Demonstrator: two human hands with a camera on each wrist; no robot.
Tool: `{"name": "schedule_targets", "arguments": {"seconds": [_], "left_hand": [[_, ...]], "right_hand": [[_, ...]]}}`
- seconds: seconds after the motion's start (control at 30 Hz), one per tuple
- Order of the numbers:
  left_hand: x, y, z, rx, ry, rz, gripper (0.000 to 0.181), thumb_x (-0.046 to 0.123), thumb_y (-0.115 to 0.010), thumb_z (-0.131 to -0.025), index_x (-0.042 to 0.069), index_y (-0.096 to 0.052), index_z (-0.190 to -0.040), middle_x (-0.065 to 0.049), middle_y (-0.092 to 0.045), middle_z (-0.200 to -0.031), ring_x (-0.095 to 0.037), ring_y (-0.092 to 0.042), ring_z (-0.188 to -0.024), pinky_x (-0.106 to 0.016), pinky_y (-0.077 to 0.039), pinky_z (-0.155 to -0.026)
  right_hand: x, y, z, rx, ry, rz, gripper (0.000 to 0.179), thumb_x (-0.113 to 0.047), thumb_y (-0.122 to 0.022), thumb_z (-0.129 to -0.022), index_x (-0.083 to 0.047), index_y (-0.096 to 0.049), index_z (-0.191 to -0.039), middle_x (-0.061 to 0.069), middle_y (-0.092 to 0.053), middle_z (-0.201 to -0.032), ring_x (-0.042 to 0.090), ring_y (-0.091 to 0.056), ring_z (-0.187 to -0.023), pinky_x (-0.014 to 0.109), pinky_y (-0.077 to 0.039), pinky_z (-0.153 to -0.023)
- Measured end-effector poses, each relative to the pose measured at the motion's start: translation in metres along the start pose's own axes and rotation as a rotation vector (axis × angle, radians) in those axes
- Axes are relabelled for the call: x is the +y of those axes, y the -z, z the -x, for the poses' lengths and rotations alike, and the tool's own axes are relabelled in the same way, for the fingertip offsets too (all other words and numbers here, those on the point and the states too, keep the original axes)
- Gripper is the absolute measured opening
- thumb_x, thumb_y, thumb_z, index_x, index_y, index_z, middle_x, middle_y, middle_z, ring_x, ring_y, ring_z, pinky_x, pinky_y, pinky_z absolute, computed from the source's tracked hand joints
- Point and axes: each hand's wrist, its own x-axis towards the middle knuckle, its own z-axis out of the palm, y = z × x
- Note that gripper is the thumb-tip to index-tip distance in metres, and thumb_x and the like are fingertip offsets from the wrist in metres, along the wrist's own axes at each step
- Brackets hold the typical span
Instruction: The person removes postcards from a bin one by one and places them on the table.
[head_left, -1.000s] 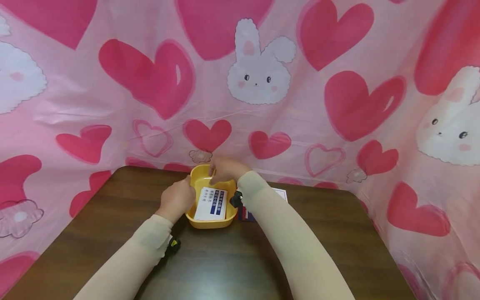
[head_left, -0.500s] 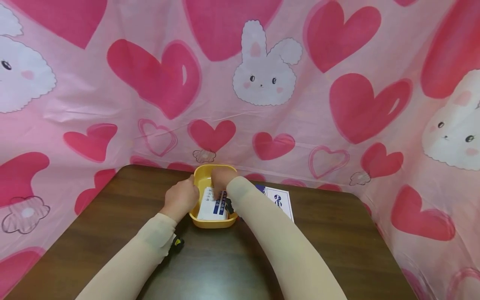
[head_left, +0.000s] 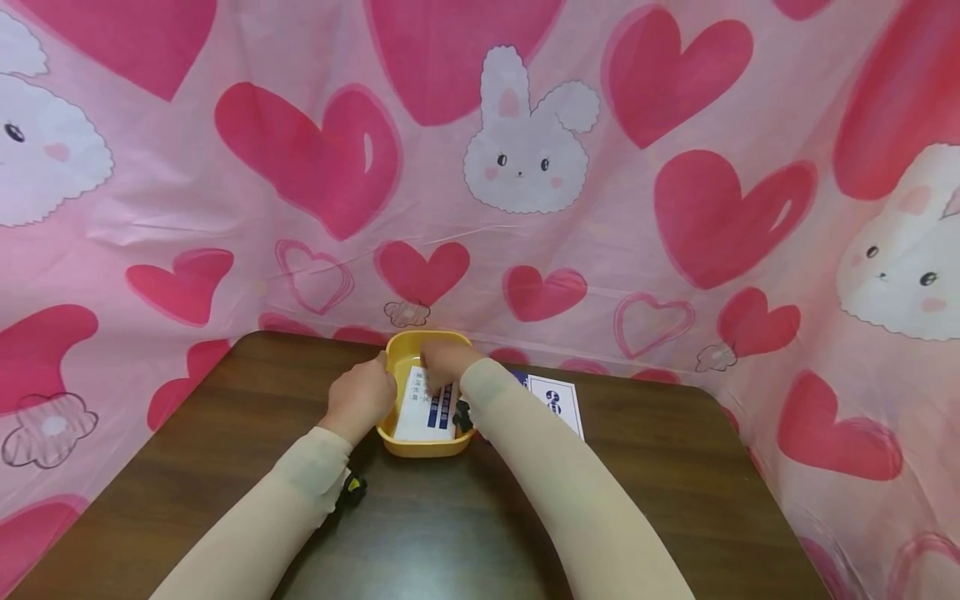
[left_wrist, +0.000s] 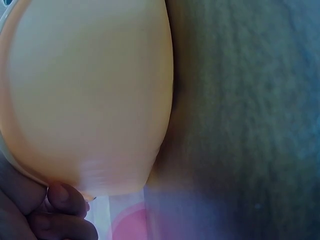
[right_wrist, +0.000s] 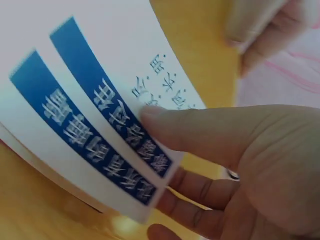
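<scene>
The right hand (head_left: pixel 444 362) has dropped into the tray (head_left: pixel 424 450) and now pinches the card's (head_left: pixel 418 413) far end, seemingly securing it; left hand (head_left: pixel 363 393) grips the tray's left rim.

Head view: from your head, facing forward and down across the table (head_left: pixel 697 467) to the far cloth (head_left: pixel 480 233); widest. Left wrist: very close, facing the outer wall of the tray (left_wrist: pixel 90 90). Right wrist: close on the card (right_wrist: pixel 95 95), which, with your right hand (right_wrist: pixel 260 155), your head view shares.
</scene>
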Motion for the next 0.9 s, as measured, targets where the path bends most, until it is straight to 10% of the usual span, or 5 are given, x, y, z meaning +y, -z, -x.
{"name": "schedule_targets", "arguments": {"seconds": [0.5,0.9], "left_hand": [[0.001,0.0,-0.001,-0.014,0.025,-0.007,0.065,0.03,-0.052,-0.115,0.005,-0.043,-0.174,-0.023,-0.077,-0.126,-0.032,-0.068,-0.085,-0.042,-0.059,-0.066],[0.003,0.0,0.001,0.011,0.011,-0.018,0.063,0.03,-0.047,-0.116,0.004,-0.044,-0.174,-0.024,-0.078,-0.131,-0.032,-0.067,-0.083,-0.044,-0.059,-0.068]], "right_hand": [[0.042,0.014,0.011,0.186,0.076,-0.551,0.036,-0.016,-0.092,-0.096,-0.019,-0.084,-0.131,0.006,-0.075,-0.133,0.025,-0.069,-0.115,0.04,-0.066,-0.105],[0.083,0.019,0.037,0.505,0.07,-0.789,0.034,-0.022,-0.091,-0.097,-0.013,-0.084,-0.13,0.009,-0.087,-0.112,0.016,-0.082,-0.084,0.027,-0.067,-0.078]]}}
